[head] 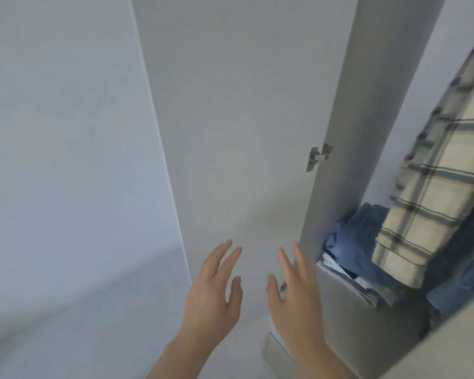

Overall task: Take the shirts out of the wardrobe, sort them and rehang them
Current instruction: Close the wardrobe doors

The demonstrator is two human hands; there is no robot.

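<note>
Plaid shirt (433, 187) hangs (soft, cream-checked) beside smooth door (244, 119); both hands (257, 291) spread, empty.

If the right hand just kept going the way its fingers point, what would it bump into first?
Most likely the open white wardrobe door. The right hand is open, with its fingers aimed up and forward at the panel, near its hinged edge. Depth is hard to judge, so how close it is stays unclear.

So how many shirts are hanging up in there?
1 that I can see: a checked shirt hanging at the right of the open wardrobe, above a pile of blue clothes. More may hang out of view.
</note>
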